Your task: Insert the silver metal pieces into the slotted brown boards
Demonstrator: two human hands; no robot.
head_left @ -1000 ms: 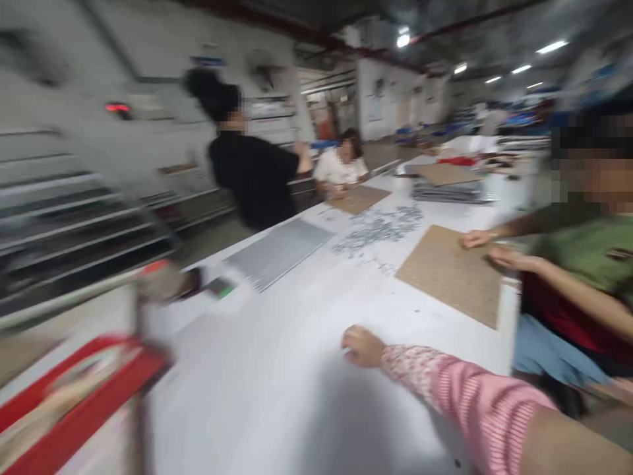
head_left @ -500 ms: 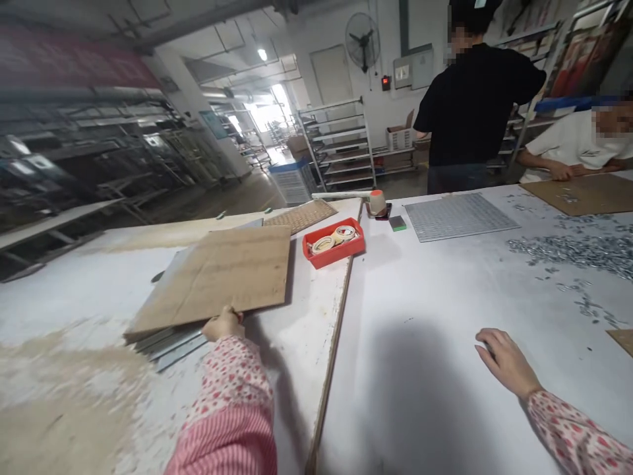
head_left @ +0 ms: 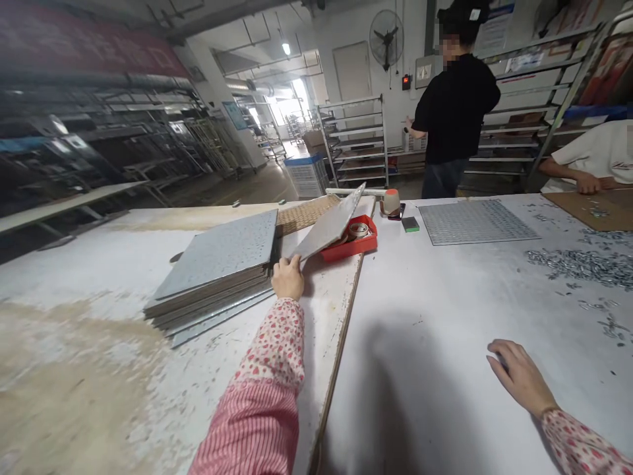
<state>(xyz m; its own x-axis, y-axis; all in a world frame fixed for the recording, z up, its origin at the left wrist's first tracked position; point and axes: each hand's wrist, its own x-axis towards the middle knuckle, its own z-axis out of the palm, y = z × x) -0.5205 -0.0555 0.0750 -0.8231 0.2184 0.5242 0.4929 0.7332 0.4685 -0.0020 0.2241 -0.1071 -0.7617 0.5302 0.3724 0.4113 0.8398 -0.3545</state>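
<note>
My left hand (head_left: 288,277) is closed on the near corner of a board (head_left: 330,225), which tilts up just beside the stack (head_left: 222,257). Half a second ago that hand was at the near edge of the brown board topping the stack; now a grey face lies uppermost there, so I judge one board is separated. I have it near the far right corner of the left tabletop (head_left: 321,316), partly covering the red tray (head_left: 350,250); I can't tell whether they touch. My right hand (head_left: 523,377) is at the right tabletop (head_left: 420,284), well away from its left edge, fingers loosely curved, thumb apart, nothing visible in it.
</note>
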